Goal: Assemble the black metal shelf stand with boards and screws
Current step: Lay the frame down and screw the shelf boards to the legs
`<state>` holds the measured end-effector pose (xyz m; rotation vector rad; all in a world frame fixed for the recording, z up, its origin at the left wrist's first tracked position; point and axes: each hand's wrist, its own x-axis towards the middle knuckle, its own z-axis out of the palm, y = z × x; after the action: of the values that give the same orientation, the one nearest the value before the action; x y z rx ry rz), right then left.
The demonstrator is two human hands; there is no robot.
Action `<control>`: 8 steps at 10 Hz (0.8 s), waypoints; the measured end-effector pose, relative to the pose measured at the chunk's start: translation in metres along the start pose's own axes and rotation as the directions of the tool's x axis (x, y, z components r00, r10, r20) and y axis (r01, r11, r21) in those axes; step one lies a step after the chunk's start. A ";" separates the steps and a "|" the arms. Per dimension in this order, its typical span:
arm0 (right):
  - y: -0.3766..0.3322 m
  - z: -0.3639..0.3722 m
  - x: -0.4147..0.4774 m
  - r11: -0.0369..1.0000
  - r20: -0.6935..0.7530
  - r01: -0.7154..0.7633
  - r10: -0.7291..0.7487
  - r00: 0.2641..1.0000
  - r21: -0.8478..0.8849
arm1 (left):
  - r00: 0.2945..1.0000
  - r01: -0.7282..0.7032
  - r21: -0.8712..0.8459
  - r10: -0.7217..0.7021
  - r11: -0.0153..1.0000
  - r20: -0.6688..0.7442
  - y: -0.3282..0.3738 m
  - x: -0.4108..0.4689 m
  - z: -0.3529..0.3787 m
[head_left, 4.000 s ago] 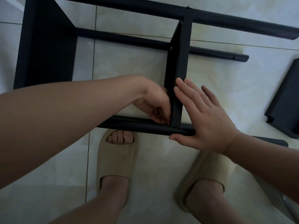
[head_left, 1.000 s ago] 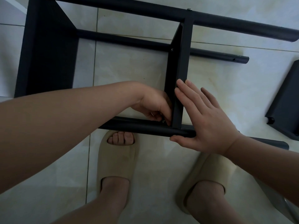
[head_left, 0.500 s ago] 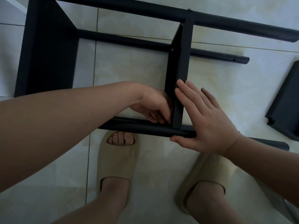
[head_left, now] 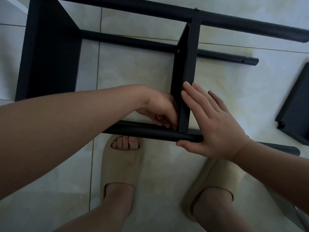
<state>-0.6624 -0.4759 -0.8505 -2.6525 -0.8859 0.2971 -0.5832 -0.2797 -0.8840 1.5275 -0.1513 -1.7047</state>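
- Black metal shelf stand lies sideways on the tiled floor.
- Right hand, fingers straight, presses flat against the middle board and near tube.
- Left hand curls at that joint; its grasp cannot be told.
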 end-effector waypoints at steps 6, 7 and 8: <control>0.000 0.000 0.000 1.000 0.003 -0.002 0.002 1.000 -0.004 | 0.998 0.064 0.010 -0.064 0.998 0.027 -0.001 -0.003 -0.002; 0.000 0.000 0.000 1.000 0.002 -0.002 0.002 1.000 -0.004 | 0.999 0.053 -0.005 -0.052 0.999 0.009 -0.002 0.001 0.000; 0.000 -0.001 0.000 1.000 0.010 -0.005 0.005 1.000 -0.004 | 1.000 0.029 -0.016 -0.029 0.999 0.011 0.000 0.000 0.000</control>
<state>-0.6621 -0.4758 -0.8498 -2.6599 -0.8834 0.3103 -0.5835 -0.2800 -0.8842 1.5153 -0.1213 -1.7336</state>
